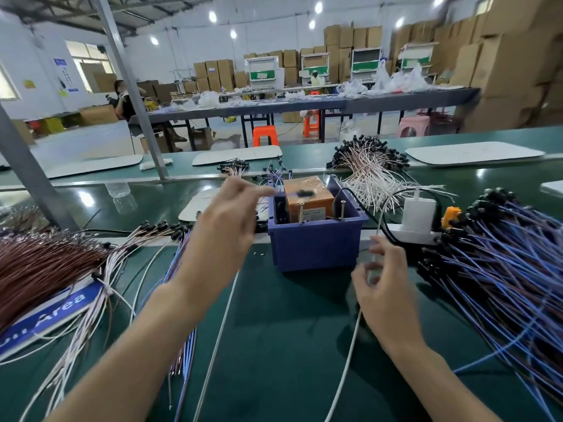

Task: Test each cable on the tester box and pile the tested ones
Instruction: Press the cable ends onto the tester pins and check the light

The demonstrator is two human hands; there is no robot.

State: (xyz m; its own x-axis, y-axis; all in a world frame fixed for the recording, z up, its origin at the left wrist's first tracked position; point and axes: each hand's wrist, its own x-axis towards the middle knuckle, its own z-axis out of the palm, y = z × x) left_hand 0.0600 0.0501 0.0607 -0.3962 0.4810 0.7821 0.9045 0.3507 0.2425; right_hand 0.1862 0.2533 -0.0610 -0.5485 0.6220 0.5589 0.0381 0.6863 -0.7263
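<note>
The tester is an orange box (307, 205) inside a blue plastic bin (316, 248) at the table's middle, with two upright metal pins at its front. My left hand (231, 217) reaches over the bin's left rim and pinches a thin cable. That cable's black end (304, 193) is blurred above the orange box. My right hand (385, 287) is just right of the bin, its fingers curled round a white cable (347, 354) that runs down toward me. A large pile of blue cables (502, 269) with black ends lies at the right.
Brown wires (39, 263) and pale cables (137, 239) lie at the left over a blue sign. A bundle of white cables (371, 169) sits behind the bin. A white power strip with a charger (419, 214) stands right of it. A grey post (134, 95) rises at the back left.
</note>
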